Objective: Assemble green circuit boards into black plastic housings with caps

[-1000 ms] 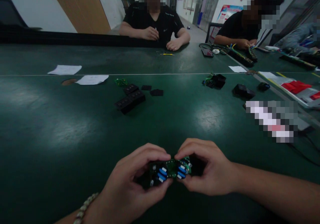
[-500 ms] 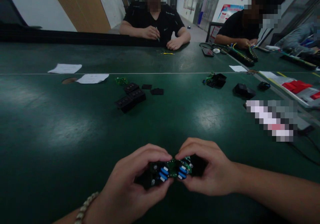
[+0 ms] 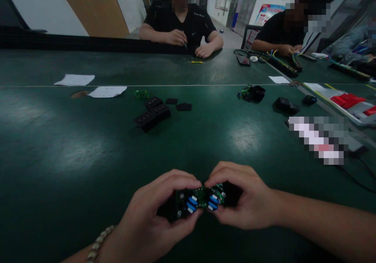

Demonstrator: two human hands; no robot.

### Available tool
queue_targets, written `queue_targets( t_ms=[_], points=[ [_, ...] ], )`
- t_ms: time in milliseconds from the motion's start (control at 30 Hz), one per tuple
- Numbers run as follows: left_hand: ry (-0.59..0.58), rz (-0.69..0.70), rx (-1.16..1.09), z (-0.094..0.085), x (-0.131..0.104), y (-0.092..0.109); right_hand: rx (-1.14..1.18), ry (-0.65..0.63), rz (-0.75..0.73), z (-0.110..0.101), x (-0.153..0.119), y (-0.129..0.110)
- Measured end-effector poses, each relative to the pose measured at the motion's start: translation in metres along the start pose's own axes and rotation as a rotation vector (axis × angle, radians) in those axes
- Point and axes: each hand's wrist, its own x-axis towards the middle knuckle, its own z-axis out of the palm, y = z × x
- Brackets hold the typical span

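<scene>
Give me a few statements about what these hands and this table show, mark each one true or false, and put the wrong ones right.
1. The left hand and the right hand both hold one green circuit board. True.
2. The beaded bracelet is worn on the right arm. False: it is on the left.
3. Blue parts show on the held board. True.
4. The loose green board lies on top of the black boxes. False: it lies beside them on the table.
5. The person straight across wears a white top. False: it is black.
</scene>
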Motion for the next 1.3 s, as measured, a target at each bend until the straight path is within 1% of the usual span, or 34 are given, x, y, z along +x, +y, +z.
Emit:
queue_targets(
  t_ms=[600, 833, 1000, 1300],
  points=[
    [0.007, 0.018, 0.020, -0.0005, -0.0005, -0.0010, -0.019, -0.008, -0.005, -0.0012, 0.0009, -0.0009],
    [-0.005, -0.003, 0.010, -0.0009, 0.0006, -0.0005, -0.011, -0.006, -0.002, -0.0009, 0.0006, -0.0006],
    [0.014, 0.014, 0.018, -0.0009, 0.0006, 0.0005, -0.002, -0.005, -0.002, -0.0006, 0.0011, -0.0011],
    [-0.003, 0.010, 0.025, -0.0007, 0.0006, 0.0002, -0.015, -0.020, 0.006, -0.0013, 0.0008, -0.0013]
  ],
)
